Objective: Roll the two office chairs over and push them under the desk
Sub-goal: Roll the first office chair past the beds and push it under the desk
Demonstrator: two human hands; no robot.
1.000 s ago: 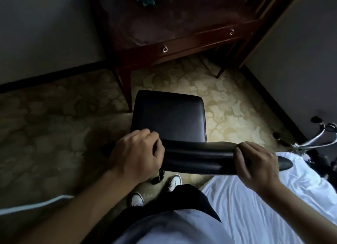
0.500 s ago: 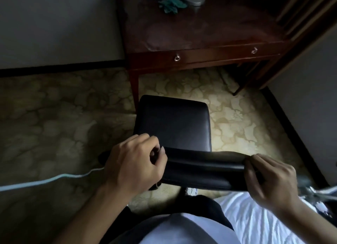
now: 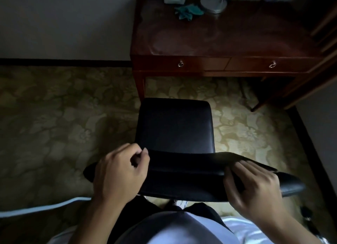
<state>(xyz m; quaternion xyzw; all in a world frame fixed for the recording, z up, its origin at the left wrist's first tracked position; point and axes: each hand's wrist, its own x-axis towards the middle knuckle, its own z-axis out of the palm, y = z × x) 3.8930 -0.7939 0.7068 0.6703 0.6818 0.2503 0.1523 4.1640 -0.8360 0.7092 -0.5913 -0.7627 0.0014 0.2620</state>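
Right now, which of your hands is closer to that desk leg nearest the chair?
Left. My left hand grips the chair backrest roughly below the desk leg; my right hand holds the backrest's other end, much farther over.

Hidden and cut-off parts around the chair

The chair [image 3: 175, 127] base and wheels lie hidden beneath its seat and backrest. Beyond the right grip [image 3: 255, 191], the counter [image 3: 228, 36] runs out past the right edge. Things at its far rim are cropped by the top edge, too blurred to tell.
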